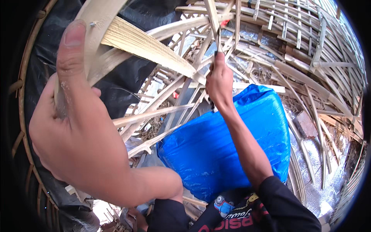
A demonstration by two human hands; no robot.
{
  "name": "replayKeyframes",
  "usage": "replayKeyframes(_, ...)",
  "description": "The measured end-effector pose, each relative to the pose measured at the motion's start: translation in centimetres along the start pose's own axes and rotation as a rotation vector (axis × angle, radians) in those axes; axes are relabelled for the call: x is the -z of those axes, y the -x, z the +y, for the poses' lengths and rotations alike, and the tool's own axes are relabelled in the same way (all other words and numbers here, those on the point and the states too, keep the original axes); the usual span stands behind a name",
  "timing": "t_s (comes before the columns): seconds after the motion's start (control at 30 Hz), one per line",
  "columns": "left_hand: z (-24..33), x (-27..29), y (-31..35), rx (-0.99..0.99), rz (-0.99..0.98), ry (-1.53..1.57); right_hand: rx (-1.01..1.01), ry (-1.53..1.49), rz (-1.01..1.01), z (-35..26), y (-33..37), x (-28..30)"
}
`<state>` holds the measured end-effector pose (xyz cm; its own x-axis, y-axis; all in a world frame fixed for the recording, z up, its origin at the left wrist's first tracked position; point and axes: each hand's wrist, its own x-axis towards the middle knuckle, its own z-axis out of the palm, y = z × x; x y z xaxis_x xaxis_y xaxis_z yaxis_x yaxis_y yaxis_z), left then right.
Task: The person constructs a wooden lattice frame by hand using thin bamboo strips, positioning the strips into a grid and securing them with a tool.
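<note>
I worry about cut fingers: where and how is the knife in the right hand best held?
Probably by the handle, coming from the picture's lower side, as the right hand does: the knife has its slim blade pointing toward the top.

Hung along the left side of the floor with dark plastic sheeting, bordered there by thin brown poles. Closed in toward the far right edge by rows of pale slats, crossed by shorter strips. Shiny and silvery underfoot near the right edge, scattered with loose sticks. Brightly lit, with white glare off the floor.
</note>
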<state>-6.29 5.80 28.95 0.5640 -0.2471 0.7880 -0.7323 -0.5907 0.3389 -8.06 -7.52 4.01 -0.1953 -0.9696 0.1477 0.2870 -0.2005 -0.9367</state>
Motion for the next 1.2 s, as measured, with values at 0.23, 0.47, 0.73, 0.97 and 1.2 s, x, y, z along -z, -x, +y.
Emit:
replayKeyframes(0.23, 0.7, -0.1, 0.5, -0.154, 0.016, -0.011, 0.189, 0.178, 0.086, 0.3, -2.2, 0.7)
replayKeyframes(0.47, 0.6, -1.0, 0.5, -0.152, 0.026, 0.024, 0.093, 0.161, 0.072, 0.6, -1.6, 1.0)
replayKeyframes(0.73, 0.2, -0.3, -0.1, -0.138, -0.044, -0.017, 0.133, 0.182, 0.081, 1.5, -1.6, 1.4)
replayKeyframes(0.97, -0.5, -2.4, -3.6, -0.192, 0.009, -0.262, 0.064, 0.62, -0.029, -1.7, -2.7, 2.4)
replayKeyframes(1.2, -1.2, -2.9, -5.8, -0.114, -0.069, -0.289, 0.318, 0.45, 0.057, -0.4, -4.8, 6.3)
